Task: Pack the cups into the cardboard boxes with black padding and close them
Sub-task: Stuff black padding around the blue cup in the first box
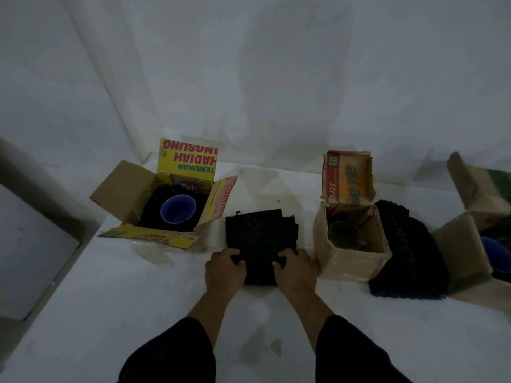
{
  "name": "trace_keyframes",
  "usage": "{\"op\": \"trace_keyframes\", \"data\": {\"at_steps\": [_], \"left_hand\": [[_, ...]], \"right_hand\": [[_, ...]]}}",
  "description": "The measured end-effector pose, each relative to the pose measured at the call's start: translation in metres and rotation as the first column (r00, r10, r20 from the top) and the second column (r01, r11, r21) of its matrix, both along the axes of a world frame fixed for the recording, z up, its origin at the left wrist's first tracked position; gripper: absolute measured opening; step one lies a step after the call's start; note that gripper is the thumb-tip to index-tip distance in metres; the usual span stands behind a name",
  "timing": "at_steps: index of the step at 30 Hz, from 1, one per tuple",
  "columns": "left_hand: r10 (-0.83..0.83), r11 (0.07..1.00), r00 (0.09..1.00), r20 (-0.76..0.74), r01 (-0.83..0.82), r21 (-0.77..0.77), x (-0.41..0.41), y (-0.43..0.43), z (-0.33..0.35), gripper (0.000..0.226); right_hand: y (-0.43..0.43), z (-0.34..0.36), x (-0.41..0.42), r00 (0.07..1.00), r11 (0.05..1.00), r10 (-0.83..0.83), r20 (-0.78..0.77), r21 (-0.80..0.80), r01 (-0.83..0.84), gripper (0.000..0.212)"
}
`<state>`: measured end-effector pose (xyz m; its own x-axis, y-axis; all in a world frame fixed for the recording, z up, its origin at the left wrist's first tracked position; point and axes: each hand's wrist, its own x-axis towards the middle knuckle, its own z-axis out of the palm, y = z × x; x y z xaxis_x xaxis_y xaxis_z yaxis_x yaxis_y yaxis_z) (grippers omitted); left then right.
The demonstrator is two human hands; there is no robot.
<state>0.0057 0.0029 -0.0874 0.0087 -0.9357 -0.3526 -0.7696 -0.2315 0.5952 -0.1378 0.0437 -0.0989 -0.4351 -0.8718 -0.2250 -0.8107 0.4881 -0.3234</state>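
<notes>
A folded black padding sheet [260,233] lies on the white table between two open boxes. My left hand [225,268] and my right hand [296,268] both grip its near edge, fingers curled over it. The yellow-flapped box [130,194] at the left holds a blue cup [178,209] nested in black padding. The tan box [356,258] at the right holds a clear glass cup [345,234], with no padding seen around it.
A second heap of black padding [406,250] lies right of the tan box. At the far right stands another open cardboard box [459,244] with a blue cup [495,254] partly in view. White walls close the back; the table's left edge [69,261] drops off.
</notes>
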Motion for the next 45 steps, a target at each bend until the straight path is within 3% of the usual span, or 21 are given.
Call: {"op": "trace_keyframes", "data": {"at_steps": [3,7,10,13,18,24,34,38,43,45], "left_hand": [[0.107,0.992,0.978,-0.177,-0.093,0.088,0.004,0.001,0.004,0.030],[0.310,0.943,0.855,-0.416,-0.222,0.247,0.015,0.003,0.013,0.043],[0.362,0.921,0.782,-0.507,-0.216,0.325,0.026,0.008,0.024,0.054],[0.345,0.917,0.763,-0.546,-0.150,0.370,0.037,0.018,0.034,0.057],[0.203,0.950,0.820,-0.535,-0.032,0.310,0.047,0.036,0.064,0.052],[-0.060,0.973,0.823,-0.565,0.175,0.152,0.051,0.053,0.101,0.050],[-0.261,0.957,0.718,-0.646,0.281,-0.074,0.091,0.046,0.171,0.048],[-0.238,0.970,0.729,-0.641,0.215,-0.115,0.115,0.021,0.181,0.047],[-0.197,0.980,0.785,-0.588,0.145,-0.135,0.148,-0.014,0.180,0.050],[-0.170,0.985,0.813,-0.557,0.117,-0.128,0.162,-0.030,0.180,0.049]], "right_hand": [[0.005,0.002,0.000,0.999,0.998,-0.040,0.010,-0.047,0.041,0.022],[0.017,0.007,0.004,0.933,0.965,-0.158,0.322,-0.150,0.216,0.023],[0.030,0.018,0.010,0.872,0.925,-0.178,0.455,-0.226,0.306,0.029],[0.047,0.031,0.019,0.853,0.895,-0.171,0.492,-0.284,0.343,0.037],[0.076,0.060,0.035,0.876,0.844,-0.156,0.456,-0.400,0.358,0.028],[0.100,0.085,0.045,0.924,0.772,-0.203,0.323,-0.527,0.354,0.019],[0.100,0.149,0.076,0.933,0.602,-0.182,0.311,-0.715,0.356,0.017],[0.079,0.164,0.098,0.921,0.613,-0.117,0.370,-0.703,0.361,0.031],[0.052,0.179,0.126,0.948,0.717,-0.024,0.317,-0.655,0.237,0.015],[0.035,0.180,0.134,0.945,0.724,0.017,0.326,-0.656,0.214,0.018]]}}
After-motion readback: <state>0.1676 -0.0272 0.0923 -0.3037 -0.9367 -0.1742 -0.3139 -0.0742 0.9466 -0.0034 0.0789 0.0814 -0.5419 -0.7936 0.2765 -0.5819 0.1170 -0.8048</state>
